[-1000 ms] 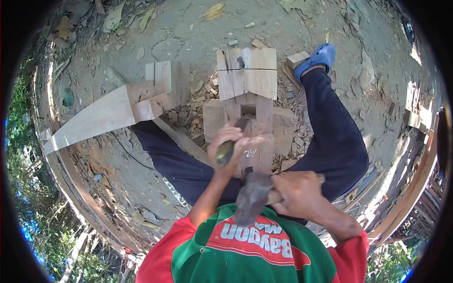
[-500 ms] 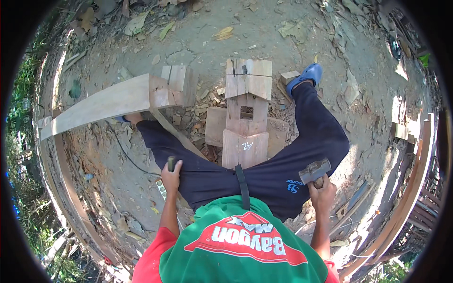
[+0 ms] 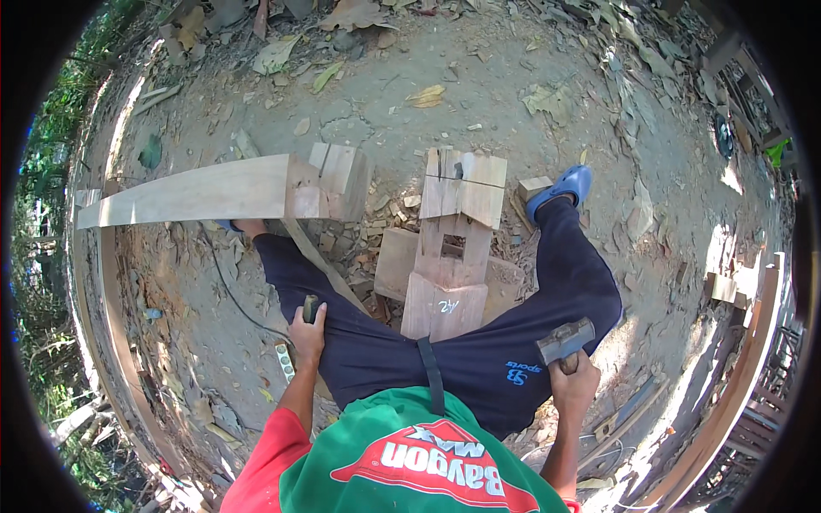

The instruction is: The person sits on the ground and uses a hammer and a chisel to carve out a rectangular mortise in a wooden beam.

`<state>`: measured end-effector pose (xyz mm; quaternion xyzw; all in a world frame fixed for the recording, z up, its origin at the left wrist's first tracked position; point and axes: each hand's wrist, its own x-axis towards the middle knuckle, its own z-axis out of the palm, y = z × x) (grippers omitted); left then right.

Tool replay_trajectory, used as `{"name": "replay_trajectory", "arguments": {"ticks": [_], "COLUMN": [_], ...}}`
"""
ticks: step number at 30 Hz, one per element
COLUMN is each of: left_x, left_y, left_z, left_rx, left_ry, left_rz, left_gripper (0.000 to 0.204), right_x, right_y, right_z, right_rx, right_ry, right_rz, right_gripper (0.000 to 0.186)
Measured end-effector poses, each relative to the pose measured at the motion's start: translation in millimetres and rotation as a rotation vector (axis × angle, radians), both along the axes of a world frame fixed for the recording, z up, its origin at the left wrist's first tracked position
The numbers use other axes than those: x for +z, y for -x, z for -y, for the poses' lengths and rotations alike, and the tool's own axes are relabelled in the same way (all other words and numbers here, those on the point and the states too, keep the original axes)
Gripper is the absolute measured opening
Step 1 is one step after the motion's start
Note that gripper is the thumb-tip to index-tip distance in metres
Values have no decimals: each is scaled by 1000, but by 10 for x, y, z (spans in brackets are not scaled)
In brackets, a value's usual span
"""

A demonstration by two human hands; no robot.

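While my right hand (image 3: 571,386) is clenched round the hammer (image 3: 564,340) beside my right thigh, my left hand (image 3: 306,332) grips the chisel (image 3: 310,307) on my left thigh. Risk: blade end hidden, could dig into my leg if it slips; hammer head sits close to my knee. Notched wood block (image 3: 451,256) stands between my legs, unclamped, may tip. Dirt ground (image 3: 479,94) uneven, chips and leaves; long beam (image 3: 197,190) left, outdoors.
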<state>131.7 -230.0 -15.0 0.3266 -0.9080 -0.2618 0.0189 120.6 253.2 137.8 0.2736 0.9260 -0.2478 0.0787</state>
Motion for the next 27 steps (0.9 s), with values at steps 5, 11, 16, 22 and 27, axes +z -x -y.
{"name": "replay_trajectory", "arguments": {"ticks": [5,11,16,22,27], "left_x": [6,24,180,989,1627], "left_y": [23,55,118,673,1290], "left_z": [-11,30,59,-348,-1172], "left_rx": [7,36,-43,-264,-759], "left_ry": [1,-12,-80,-758,-669], "left_rz": [12,111,84,-103,-214], "left_gripper": [46,52,45,26,22], "right_x": [55,69,128,145,110], "right_y": [80,65,130,144,97], "right_z": [-16,-5,81,64,28], "right_rx": [-24,-17,21,24,-4], "right_ry": [31,-17,-120,-157,-108], "right_rz": [73,87,183,160,145], "right_gripper": [24,25,32,33,34]}}
